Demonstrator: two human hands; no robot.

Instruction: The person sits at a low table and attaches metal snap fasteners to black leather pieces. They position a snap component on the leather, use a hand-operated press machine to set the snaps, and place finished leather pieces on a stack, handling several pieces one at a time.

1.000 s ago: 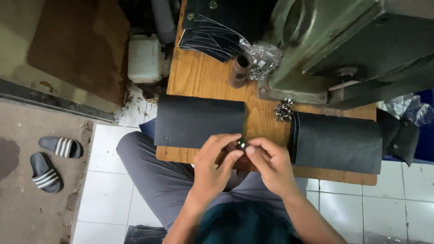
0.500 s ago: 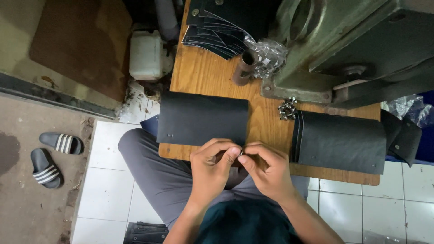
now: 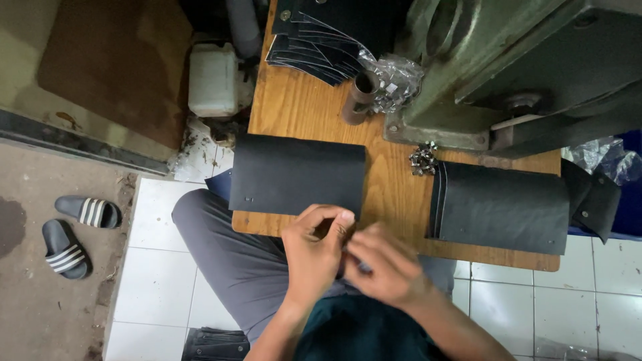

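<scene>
Small fitting in hand, black pieces waiting

We pinch a tiny part with left hand point(image 3: 314, 251) and right hand point(image 3: 384, 264), fingertips together; black sheet point(image 3: 297, 175) and stacked sheets point(image 3: 505, 207) lie untouched; metal fittings point(image 3: 423, 159) remain.

I'm looking straight down on my two hands, met at the near edge of the worn wooden table point(image 3: 307, 107). My left hand point(image 3: 313, 254) has its fingers curled, thumb and forefinger pinched together; my right hand point(image 3: 388, 267) presses against it — whatever small piece sits between them is blurred, too small to tell. Just beyond the left hand lies a flat black leather sheet point(image 3: 297, 175). A stack of black leather sheets point(image 3: 501, 208) lies to the right, a small heap of shiny metal fittings point(image 3: 422, 159) touching its far corner. Behind stands the heavy green metal machine point(image 3: 508, 60). A pair of black striped slide sandals point(image 3: 70, 234) rests on the floor at left.
</scene>
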